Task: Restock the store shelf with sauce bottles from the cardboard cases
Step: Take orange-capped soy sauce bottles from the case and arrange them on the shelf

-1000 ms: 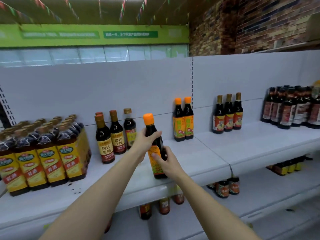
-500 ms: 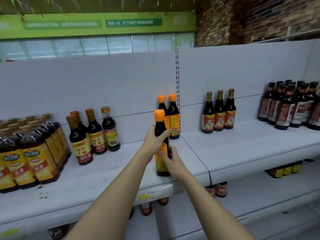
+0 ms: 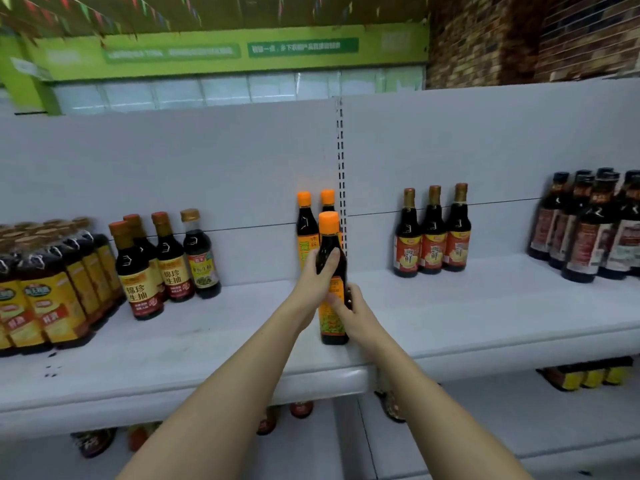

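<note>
The orange-capped sauce bottle (image 3: 332, 271) stands upright near the front of the white shelf (image 3: 485, 317), gripped by the left hand (image 3: 317, 277) and right hand (image 3: 353, 315), fingers wrapped round it, seemingly ready to slide back toward the two matching bottles (image 3: 306, 225) behind.
</note>
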